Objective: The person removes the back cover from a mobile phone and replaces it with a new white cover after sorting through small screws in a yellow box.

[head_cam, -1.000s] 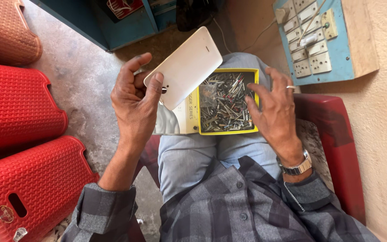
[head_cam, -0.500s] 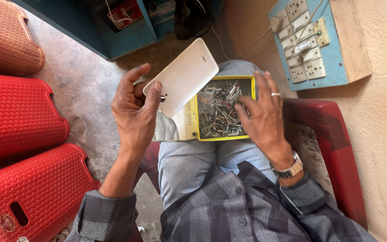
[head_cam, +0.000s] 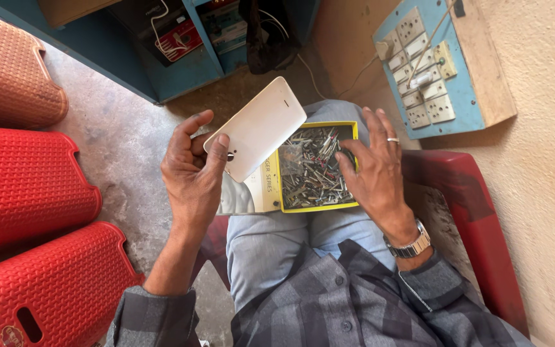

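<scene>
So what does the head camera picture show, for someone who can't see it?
A seated person's left hand holds up a white phone, while the right hand reaches into a yellow box of small metal parts on their lap. Red plastic chairs stand beside them.

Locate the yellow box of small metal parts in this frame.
In the head view, the yellow box sits on the person's lap at centre, under the right hand, just right of the white phone held in the left hand.
</scene>
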